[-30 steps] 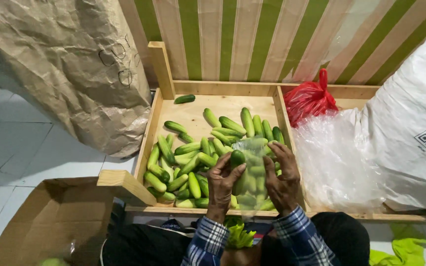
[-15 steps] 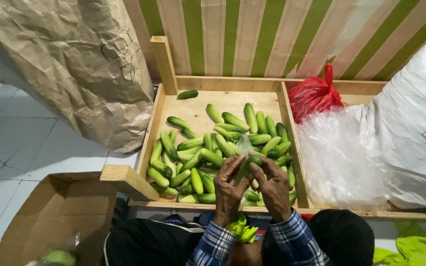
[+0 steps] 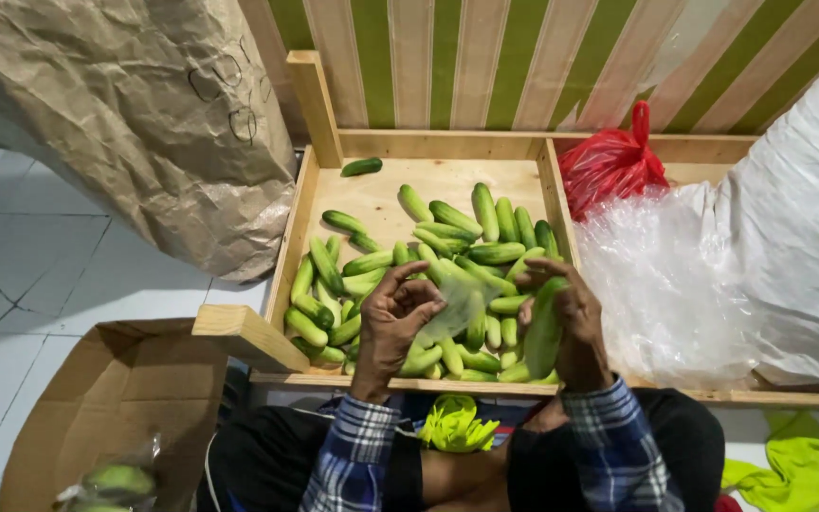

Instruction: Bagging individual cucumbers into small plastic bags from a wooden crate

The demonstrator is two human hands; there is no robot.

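Several green cucumbers (image 3: 447, 228) lie loose in a shallow wooden crate (image 3: 310, 180). Over the crate's near edge I hold a clear plastic bag (image 3: 457, 308) between both hands. My left hand (image 3: 392, 322) pinches the bag's twisted top with its fingers bent. My right hand (image 3: 571, 322) grips the bag's lower part, where cucumbers (image 3: 542, 332) show through the plastic. Both sleeves are blue plaid.
A big crumpled brown paper sack (image 3: 135, 123) stands at the left. A red plastic bag (image 3: 609, 166) and a pile of clear and white plastic bags (image 3: 751, 275) fill the right. An open cardboard box (image 3: 97, 417) with bagged cucumbers (image 3: 111, 484) sits at the lower left.
The bag stood upright between my hands a second ago. It is lower now, its top twisted thin, and my hands have spread a little apart.
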